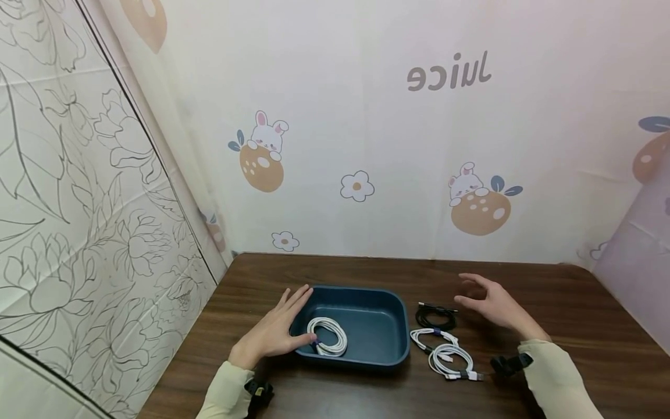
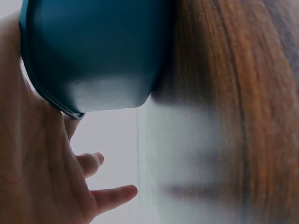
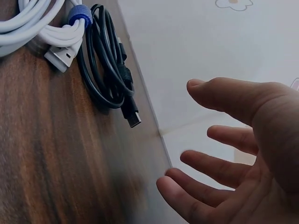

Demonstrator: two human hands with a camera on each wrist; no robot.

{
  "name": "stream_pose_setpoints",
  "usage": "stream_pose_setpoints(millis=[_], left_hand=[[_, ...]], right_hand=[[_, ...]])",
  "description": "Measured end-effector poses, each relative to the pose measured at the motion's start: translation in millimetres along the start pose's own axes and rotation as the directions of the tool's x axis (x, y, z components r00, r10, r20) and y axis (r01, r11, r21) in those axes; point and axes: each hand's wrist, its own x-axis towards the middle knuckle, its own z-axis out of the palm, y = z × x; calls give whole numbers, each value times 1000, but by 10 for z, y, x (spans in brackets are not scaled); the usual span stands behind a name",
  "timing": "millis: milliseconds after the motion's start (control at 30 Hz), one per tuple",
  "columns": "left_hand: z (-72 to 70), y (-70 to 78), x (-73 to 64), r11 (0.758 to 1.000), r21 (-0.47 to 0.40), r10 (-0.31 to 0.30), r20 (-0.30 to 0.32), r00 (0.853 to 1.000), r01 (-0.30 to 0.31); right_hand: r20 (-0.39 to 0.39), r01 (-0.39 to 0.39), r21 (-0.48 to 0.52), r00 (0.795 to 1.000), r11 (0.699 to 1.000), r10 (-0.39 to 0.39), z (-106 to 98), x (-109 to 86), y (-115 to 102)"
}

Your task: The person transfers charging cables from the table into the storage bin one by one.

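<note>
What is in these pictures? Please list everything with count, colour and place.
Bin: one, dark blue, between the hands
White cable: one, white, inside the bin's left part
Loose white cables: two, white, right of the bin
Black cable: one, black, behind the loose white cables
Table: one, brown, under the bin
Wall covering: one, pale with prints, behind the table
Side covering: at least one, white, flower-patterned, far left
Wrist devices: two, black, at the wrists
Sleeves: two, pale yellow, on the forearms
Left hand: one, bare, at the bin's left rim
Right hand: one, bare, right of the black cable
</note>
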Motion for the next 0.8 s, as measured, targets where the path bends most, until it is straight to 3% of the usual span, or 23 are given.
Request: stream_pose_setpoints(millis=[567,800], left_hand=[[8,-7,-11,1000,-13,-1,14,1000,1],[-14,-4,6,1000,-5,-4,12,1000,4]], right_hand=[[100,-7,73,995,997,0,113,-17,-5],[106,18,38,994,999,-22,149,37,-14]])
